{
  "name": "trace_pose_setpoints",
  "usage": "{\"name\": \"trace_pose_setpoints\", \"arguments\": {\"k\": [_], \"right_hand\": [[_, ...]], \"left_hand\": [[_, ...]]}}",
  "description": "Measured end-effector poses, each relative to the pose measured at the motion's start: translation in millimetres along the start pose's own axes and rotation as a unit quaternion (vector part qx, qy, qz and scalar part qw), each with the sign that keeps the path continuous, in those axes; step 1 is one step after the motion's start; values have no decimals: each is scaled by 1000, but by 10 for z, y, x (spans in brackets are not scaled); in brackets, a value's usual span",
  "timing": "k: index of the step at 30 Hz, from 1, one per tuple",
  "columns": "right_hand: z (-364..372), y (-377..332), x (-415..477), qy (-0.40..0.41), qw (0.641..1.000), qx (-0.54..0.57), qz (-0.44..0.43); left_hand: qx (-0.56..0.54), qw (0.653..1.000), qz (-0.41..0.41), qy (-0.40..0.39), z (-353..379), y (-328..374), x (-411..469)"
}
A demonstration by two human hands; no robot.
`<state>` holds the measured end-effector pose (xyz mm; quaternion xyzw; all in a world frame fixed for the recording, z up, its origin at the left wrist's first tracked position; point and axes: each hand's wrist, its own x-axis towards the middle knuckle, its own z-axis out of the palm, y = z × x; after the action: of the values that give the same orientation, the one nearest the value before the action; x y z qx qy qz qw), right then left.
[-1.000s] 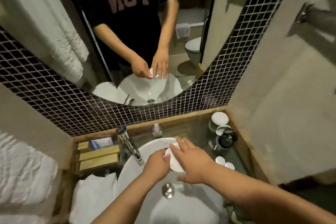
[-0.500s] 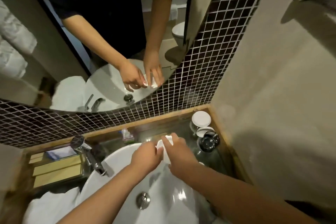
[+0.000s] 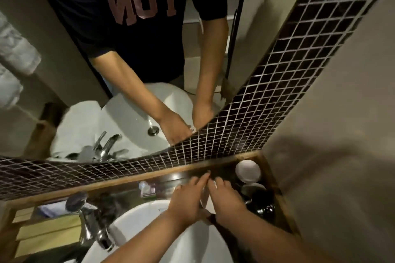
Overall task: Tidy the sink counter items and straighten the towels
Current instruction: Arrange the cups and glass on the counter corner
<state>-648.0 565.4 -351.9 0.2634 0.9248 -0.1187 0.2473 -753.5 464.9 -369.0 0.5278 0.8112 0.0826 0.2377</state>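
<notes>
My left hand (image 3: 188,197) and my right hand (image 3: 226,197) are side by side over the dark counter, just beyond the far right rim of the white sink basin (image 3: 139,218). Between them they hold a small white object (image 3: 207,200), mostly hidden by the fingers; what it is I cannot tell. A white lid or cup (image 3: 248,171) stands in the back right corner, with a black kettle (image 3: 259,202) in front of it, close to my right hand.
A chrome faucet (image 3: 89,224) rises left of the basin. A small bottle (image 3: 146,189) stands at the wooden back ledge. Yellow boxes (image 3: 47,235) sit on a tray at the left. The mirror and mosaic tiles (image 3: 277,92) back the counter; a plain wall closes the right side.
Both hands moved with the white object from over the basin to the back right, toward the kettle corner. The camera has tilted and shifted right.
</notes>
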Motion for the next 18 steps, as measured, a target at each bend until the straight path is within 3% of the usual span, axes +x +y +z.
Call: {"name": "trace_pose_setpoints", "arguments": {"k": [6, 18], "right_hand": [[196, 53, 292, -25, 1000, 13, -2], [373, 241, 484, -21, 998, 41, -34]], "left_hand": [[27, 997, -65, -15, 269, -24, 267], [32, 994, -100, -22, 548, 31, 430]]}}
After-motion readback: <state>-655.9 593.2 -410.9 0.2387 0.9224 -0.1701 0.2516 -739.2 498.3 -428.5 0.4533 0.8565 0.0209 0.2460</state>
